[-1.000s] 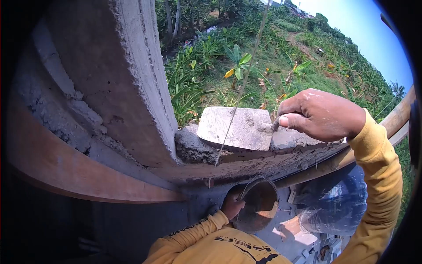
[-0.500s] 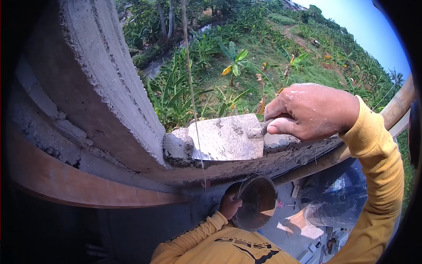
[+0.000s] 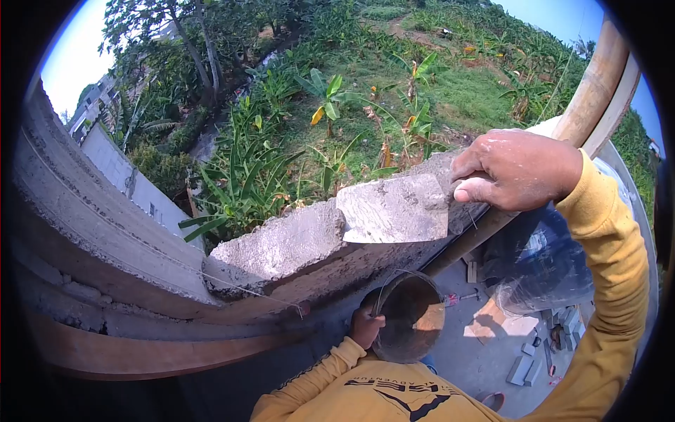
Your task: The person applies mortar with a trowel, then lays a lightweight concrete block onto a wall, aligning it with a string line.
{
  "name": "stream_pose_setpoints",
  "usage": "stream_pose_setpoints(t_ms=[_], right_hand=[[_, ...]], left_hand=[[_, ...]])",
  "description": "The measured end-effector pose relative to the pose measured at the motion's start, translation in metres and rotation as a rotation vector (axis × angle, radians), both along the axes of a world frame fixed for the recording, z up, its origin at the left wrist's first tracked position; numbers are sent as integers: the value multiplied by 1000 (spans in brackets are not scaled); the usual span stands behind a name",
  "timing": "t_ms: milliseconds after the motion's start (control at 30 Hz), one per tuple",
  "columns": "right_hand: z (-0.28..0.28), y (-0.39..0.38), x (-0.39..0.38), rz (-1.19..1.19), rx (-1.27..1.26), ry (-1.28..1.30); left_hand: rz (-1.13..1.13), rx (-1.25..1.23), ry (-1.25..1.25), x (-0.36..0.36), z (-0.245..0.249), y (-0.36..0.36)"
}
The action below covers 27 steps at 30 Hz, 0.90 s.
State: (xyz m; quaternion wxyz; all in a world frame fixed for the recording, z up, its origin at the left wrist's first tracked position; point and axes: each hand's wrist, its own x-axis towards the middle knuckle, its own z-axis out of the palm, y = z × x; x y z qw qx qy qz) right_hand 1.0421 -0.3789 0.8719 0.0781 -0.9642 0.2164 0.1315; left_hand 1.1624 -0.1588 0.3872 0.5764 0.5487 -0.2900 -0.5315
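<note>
My right hand is closed around the handle of a trowel, its flat blade smeared with grey mortar. The blade lies over the top of a narrow masonry wall, whose upper surface carries rough grey mortar. Below the wall, close to my body, my left hand grips the side of a dark bucket with a thin wire handle. The bucket tilts toward the camera, and its inside is coated grey. A thin string slants across the wall's left end.
A concrete column rises at left, above a curved-looking brown board. A bamboo pole runs along the right. Plastic sheeting and several grey blocks are on the floor below. Beyond the wall, greenery lies lower down.
The view has swung left and shows more of the wall top. The trowel has moved right along the wall, away from the column. My left hand still holds the bucket.
</note>
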Motion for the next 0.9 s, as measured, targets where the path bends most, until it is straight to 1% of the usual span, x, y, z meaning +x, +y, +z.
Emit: stream_pose_setpoints(t_ms=[67,133,167,267,367,400,433,467,500,533,567,600,633,667,733,800,900], right_hand=[[0,-1,-14,-71,1,26],[3,0,-27,-122,26,44],[-9,-10,-43,-72,-16,-48],[-3,-13,-67,-196,10,-15],[-2,-4,-96,-284,-92,-37],[0,7,-112,-355,-116,-38],[-1,22,-127,-406,-117,-52],[-21,32,-152,-367,-174,-180],[-30,54,-164,-469,-93,-196],[-44,77,-175,-598,-14,-142],[-55,100,-182,-711,153,-104],[-103,117,-198,-688,82,-152],[-125,137,-202,-749,155,-73],[-186,160,-213,-754,46,-292],[-258,187,-216,-865,156,-181],[-336,212,-225,-898,181,-201],[-398,233,-243,-955,341,-151]], left_hand=[[-11,22,50,-4,4,-3],[-74,54,27,-4,3,-7],[-104,70,15,-3,3,-8],[-150,88,-41,-8,19,-14],[-107,78,-1,-12,8,-17],[-107,83,-1,-10,19,-17],[-146,94,10,-8,32,-18],[-106,63,-47,-10,32,-20],[-172,154,-57,-5,40,-22],[-114,108,14,-12,39,-25],[-164,104,1,-10,32,-26],[-189,95,-15,-11,28,-28],[-222,186,-29,-19,36,-29],[-234,273,-54,-22,48,-30],[-285,259,-14,-38,55,-37],[-385,68,133,-62,49,-45],[-498,21,81,-93,45,-58]])
